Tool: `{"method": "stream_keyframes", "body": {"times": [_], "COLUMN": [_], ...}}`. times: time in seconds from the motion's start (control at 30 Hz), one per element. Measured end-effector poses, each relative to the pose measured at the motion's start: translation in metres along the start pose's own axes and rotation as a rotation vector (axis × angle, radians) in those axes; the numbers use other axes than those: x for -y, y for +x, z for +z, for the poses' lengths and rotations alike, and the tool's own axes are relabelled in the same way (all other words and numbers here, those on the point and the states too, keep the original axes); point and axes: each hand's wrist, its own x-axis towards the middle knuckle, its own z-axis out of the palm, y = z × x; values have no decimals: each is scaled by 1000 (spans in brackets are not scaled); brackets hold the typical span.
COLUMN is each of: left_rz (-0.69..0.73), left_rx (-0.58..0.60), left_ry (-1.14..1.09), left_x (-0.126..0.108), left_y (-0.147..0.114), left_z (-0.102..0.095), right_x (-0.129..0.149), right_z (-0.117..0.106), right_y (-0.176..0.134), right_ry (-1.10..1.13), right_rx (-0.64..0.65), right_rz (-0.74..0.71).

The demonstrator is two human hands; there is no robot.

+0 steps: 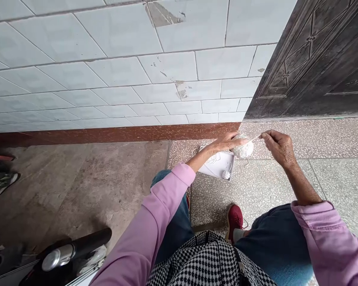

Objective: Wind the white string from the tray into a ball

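Tiled wall point(179, 65) faces me above speckled flooring point(262, 186). My left grip point(226, 143) holds the white yarn ball point(245, 150) near the shallow box point(210, 171); my right grip point(280, 149) pinches the strand point(254, 138), which runs straight. Apply light, even tension so the strand neither slackens nor slips.

Sort of place: by its looks, a home's entrance or porch; whether I am indoors or out, I cannot tell.
Wall before me: pale rectangular tiles point(116, 35), chipped in spots, above a reddish-brown skirting point(122, 134).
Door to my right: a dark panelled door point(322, 59) with carved diamond patterns, house-like rather than shop-like.
Floor under me: speckled terrazzo point(343, 137), meeting a stained, plain grey-brown floor point(62, 178) on my left.
Household touch: a ball of white yarn point(245, 151) beside a shallow white box point(216, 169), at floor level.
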Motion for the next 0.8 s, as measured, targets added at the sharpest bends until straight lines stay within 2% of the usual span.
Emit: {"method": "stream_keyframes", "body": {"times": [0.07,0.1,0.17,0.27,0.33,0.5,0.6,0.8], "left_rz": [-60,-84,-96,-66,-36,104,185,238], "left_rx": [215,282,257,104,-17,-385,-577,-775], "left_ry": [-208,-314,-485,-653,-743,-790,-777,-796], "left_x": [-3,-3,-4,-5,-9,-25,-27,-9], "left_y": [-4,-5,-3,5,11,15,11,-6], "left_z": [5,8,11,7,-3,-54,-90,-154], "right_x": [-9,-10,-9,-1,2,-15,-36,-95], "right_z": [4,8,18,28,29,18,3,-52], "right_y": [2,1,0,-2,-3,-4,-6,-21], "right_ry": [75,118,211,335,394,404,369,211], "right_rx": [46,82,151,248,321,426,422,352], "right_rz": [45,66,118,222,281,361,396,485]}}
